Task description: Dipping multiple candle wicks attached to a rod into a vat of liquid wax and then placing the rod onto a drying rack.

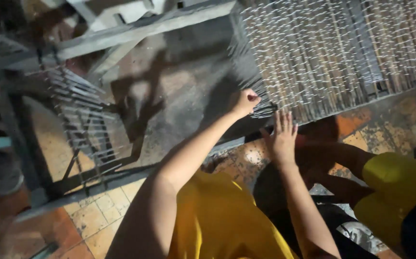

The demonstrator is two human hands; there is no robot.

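Yellow shirt (217, 216): it fills the bottom of my head view, with both bare arms reaching forward from it to the near edge of the work.

Woven mat (342, 52): thin brown sticks bound by rows of pale thread. It lies stretched across the upper right of the frame, and its near left corner is right at the two hands.

Left hand (245, 102): clenched at the mat's corner, fingers curled tight around the dark stick ends (261, 111) that jut from the edge. I cannot see exactly how many ends it grips.

Right hand (281, 141): released and flat, fingers spread with the tips pointing at the mat's edge just beside the left fist. It holds nothing.

Step in hand: as I read it, the near corner of the mat is being worked. One hand pinches the ends while the other steadies beside them.

Next move calls for: in my judgement, a firm pinch kept close to the bound rows, and the flat hand pressed near enough to stop neighbouring sticks sliding out of line.

Grey beam (136, 29): it slants across the top left, above a bare concrete patch crossed by shadows.

Metal rack (81, 120): slatted and leaning at the left, well apart from the hands.

Tiled floor (93, 216): worn orange and cream tiles under the person.
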